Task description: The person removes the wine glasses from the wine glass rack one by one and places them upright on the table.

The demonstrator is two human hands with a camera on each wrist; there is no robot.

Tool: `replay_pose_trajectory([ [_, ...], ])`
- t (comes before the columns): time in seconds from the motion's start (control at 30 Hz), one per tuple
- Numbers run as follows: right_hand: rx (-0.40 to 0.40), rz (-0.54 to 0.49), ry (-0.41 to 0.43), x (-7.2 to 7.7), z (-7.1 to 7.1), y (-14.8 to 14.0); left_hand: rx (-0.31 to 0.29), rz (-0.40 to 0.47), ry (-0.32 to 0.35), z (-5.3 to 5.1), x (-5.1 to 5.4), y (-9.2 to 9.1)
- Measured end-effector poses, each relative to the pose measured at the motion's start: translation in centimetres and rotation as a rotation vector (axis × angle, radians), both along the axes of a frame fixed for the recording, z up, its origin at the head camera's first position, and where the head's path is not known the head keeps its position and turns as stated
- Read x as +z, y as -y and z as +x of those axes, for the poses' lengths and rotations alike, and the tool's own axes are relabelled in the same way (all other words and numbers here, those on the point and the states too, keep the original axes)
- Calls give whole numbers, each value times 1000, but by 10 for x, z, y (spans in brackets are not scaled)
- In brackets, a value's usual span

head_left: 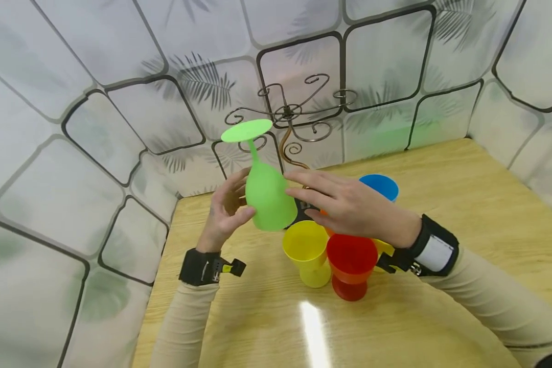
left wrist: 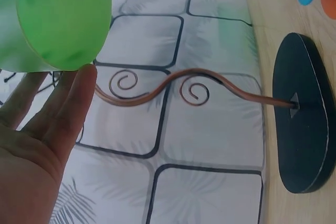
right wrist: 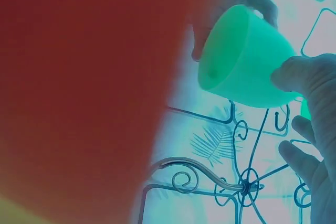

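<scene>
A green plastic goblet [head_left: 267, 197] is held upside down and slightly tilted above the table, its round foot at the top and its bowl mouth facing down. My left hand [head_left: 227, 209] grips the bowl from the left side, thumb on the near side and fingers behind. The fingers of my right hand [head_left: 345, 202] are fairly straight, and their tips touch the bowl's right side. In the left wrist view, the green bowl [left wrist: 65, 19] rests against the fingers of the left hand [left wrist: 37, 145]. The right wrist view shows the open mouth of the goblet [right wrist: 226, 51].
Behind the goblet stands a metal rack [head_left: 287, 112] with curled arms on a wavy copper stem; its dark base [left wrist: 299, 114] sits on the table [head_left: 257, 306]. Yellow [head_left: 305, 243], red [head_left: 351, 258] and blue [head_left: 379, 186] goblets stand upright below and beside the right forearm, with something orange among them.
</scene>
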State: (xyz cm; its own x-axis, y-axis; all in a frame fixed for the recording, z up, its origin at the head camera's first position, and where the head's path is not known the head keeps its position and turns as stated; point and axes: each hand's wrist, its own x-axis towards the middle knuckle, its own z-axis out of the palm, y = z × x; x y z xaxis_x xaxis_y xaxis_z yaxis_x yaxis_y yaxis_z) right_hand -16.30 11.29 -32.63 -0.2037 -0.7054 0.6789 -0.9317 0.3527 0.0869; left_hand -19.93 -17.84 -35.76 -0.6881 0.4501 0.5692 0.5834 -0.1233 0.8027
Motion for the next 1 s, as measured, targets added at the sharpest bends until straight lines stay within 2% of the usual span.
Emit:
replay_pose_trajectory([
  [0.33, -24, 31, -48, 0, 2, -9, -84, -53, -2, 4, 8, -16],
  [0.53, -46, 57, -145, 6, 7, -16, -150, -64, -12, 6, 12, -24],
  [0.7, -66, 86, -228, 10, 11, -20, -161, -111, -21, 9, 17, -31],
  [0.83, -90, 111, -233, 11, 14, -21, -159, -132, -16, 9, 19, -34],
  [1.0, -89, 111, -252, 9, 15, -24, -191, -122, 19, 9, 19, -37],
])
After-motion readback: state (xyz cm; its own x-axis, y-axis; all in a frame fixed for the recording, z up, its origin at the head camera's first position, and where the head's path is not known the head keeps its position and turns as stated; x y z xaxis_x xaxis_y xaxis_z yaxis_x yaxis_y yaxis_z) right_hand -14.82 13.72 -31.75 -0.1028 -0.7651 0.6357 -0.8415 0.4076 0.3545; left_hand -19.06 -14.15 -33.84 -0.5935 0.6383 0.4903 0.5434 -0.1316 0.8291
